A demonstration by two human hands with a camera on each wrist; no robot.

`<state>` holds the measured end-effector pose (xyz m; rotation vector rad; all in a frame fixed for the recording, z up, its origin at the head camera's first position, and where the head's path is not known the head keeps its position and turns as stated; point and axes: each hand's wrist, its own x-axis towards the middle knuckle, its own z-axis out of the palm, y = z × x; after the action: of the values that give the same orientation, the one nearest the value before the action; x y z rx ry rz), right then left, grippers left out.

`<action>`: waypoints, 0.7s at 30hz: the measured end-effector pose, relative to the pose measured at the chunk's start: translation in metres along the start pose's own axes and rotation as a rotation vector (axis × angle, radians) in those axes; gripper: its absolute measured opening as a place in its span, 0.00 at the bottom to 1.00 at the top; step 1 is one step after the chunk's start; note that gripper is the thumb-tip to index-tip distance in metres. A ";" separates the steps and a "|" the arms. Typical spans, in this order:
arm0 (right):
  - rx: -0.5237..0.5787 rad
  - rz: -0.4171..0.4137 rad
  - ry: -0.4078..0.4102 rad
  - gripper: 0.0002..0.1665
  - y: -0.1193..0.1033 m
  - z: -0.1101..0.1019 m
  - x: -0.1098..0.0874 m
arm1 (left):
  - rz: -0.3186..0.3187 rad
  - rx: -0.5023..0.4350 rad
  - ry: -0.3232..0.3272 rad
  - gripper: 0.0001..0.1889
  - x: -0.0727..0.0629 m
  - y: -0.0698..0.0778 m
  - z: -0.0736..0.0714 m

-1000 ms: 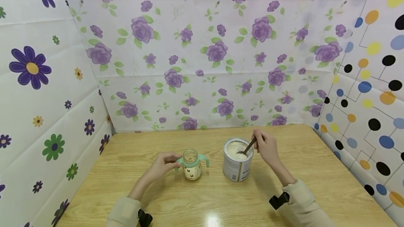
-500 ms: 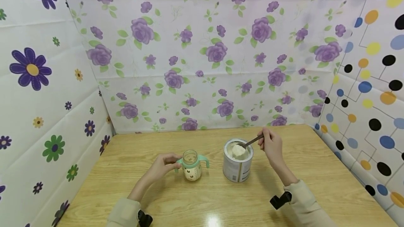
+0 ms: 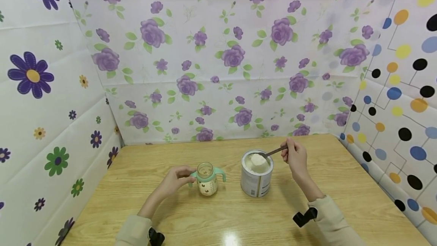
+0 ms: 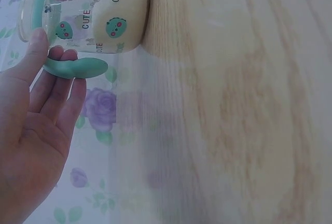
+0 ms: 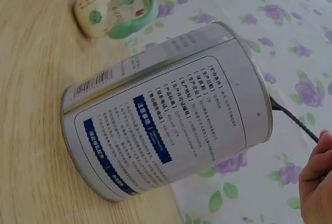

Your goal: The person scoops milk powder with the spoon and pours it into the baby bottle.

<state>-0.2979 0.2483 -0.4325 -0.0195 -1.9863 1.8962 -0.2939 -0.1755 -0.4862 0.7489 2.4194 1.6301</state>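
A glass baby bottle (image 3: 207,186) with green handles stands uncapped on the table, pale powder in its lower part. My left hand (image 3: 180,179) grips its left handle (image 4: 78,67), thumb up by the neck. To the right of the bottle stands an open milk powder can (image 3: 256,183), printed with text on its side (image 5: 171,115). My right hand (image 3: 295,156) pinches the handle of a dark spoon (image 3: 275,151) at the can's right. Heaped with powder (image 3: 258,160), the spoon's bowl is over the can's mouth. In the right wrist view the can hides the bowl.
The wooden table (image 3: 218,219) carries both containers, with a gap between them. A flowered cloth wall (image 3: 218,98) rises behind the table's back edge. Patterned cloth walls also stand at the left (image 3: 68,132) and the right (image 3: 406,132).
My right hand has drawn the spoon up and to the right out of the powder, now with a heap on it. My left hand and the bottle have stayed in place.
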 end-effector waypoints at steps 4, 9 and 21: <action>-0.046 -0.018 0.008 0.26 -0.013 0.002 -0.006 | 0.005 0.002 -0.003 0.20 0.000 0.001 0.000; -0.123 -0.087 0.013 0.27 -0.029 0.005 -0.016 | 0.014 0.006 0.000 0.20 0.000 0.003 0.000; -0.121 -0.083 0.040 0.25 -0.027 0.003 -0.017 | 0.005 0.016 0.000 0.19 0.000 0.003 0.000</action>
<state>-0.2759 0.2386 -0.4110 -0.0078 -2.0402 1.7100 -0.2928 -0.1745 -0.4837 0.7583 2.4354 1.6144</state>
